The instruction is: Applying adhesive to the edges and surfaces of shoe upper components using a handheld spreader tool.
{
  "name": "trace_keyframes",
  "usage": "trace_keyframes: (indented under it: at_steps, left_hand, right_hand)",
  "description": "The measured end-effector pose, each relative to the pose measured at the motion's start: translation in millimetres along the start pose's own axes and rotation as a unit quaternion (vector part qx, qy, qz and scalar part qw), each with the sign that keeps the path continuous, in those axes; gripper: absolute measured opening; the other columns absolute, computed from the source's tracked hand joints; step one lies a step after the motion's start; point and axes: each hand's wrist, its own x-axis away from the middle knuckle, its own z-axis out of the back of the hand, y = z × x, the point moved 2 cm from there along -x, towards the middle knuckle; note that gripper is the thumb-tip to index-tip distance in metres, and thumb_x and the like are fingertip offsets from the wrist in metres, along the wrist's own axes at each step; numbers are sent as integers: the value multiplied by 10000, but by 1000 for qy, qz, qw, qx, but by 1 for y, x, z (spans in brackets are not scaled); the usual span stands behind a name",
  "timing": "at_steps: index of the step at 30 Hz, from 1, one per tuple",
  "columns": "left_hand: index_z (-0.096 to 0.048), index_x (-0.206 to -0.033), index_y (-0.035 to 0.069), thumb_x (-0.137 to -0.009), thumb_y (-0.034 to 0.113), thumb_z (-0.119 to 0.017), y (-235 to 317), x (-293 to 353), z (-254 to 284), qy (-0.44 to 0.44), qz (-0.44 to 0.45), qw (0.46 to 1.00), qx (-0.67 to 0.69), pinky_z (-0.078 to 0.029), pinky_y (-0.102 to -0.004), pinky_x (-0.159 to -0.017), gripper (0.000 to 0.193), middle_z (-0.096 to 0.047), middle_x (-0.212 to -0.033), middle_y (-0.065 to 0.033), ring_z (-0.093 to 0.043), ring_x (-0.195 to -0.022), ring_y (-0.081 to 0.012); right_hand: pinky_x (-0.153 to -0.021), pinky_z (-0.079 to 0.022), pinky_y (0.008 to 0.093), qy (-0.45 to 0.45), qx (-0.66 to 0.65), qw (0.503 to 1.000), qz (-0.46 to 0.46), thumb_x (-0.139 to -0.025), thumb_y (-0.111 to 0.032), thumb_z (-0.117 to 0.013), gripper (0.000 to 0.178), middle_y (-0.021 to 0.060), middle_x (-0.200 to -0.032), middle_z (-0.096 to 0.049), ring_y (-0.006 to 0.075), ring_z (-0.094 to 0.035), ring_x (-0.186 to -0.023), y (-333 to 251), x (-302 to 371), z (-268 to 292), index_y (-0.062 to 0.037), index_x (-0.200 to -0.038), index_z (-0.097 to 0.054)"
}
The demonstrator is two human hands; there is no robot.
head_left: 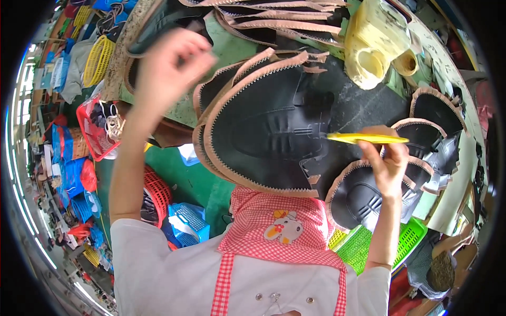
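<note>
My right hand (389,158) is closed around a slim yellow tool (369,138), held roughly level with its narrow end pointing left. Its exact kind I cannot make out. That end is over the right edge of a black leather shoe upper (258,131), whose tan rim is cut in a zigzag. More uppers lie underneath it. My left hand (171,66) is raised at the upper left, beyond the stack's left side, near a dark piece (163,34). Motion smears its fingers, so whether they hold anything does not show.
Tan-edged black pieces (287,23) are heaped at the back. A yellowed plastic jug (377,42) with a crusted mouth stands at the back right. More uppers (358,192) overlap on the right. Below the bench are a green basket (411,239), a red basket (158,195) and a blue basket (190,224).
</note>
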Motion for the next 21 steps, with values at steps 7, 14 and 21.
trace_keyframes:
  at_steps: [7,14,21]
  left_hand:
    - [-566,-1050,59,-737,190,-823,23,31,-64,-72,25,997,-1,-507,-316,-690,426,-593,-920,-51,-575,-737,-178]
    - [-581,-1034,78,-749,167,-826,5,26,-70,-113,79,989,58,-457,-261,-637,386,-562,-852,1,-502,-683,-105]
    - [-611,-902,62,-832,136,-762,8,19,-60,-76,-9,990,119,-447,-260,-691,182,-603,-872,-13,-533,-749,-135]
  right_hand:
    - [-567,-384,209,-58,118,991,16,-821,72,-703,129,39,-841,-647,66,-510,-642,-5,-20,-2,4,-929,-677]
    - [-549,-413,229,-60,98,992,43,-810,-4,-740,186,30,-815,-630,86,-515,-604,-2,-24,-20,-24,-983,-675]
    - [-524,-382,229,12,131,991,-11,-838,5,-722,167,-3,-730,-612,54,-486,-563,5,-9,16,-49,-995,-706]
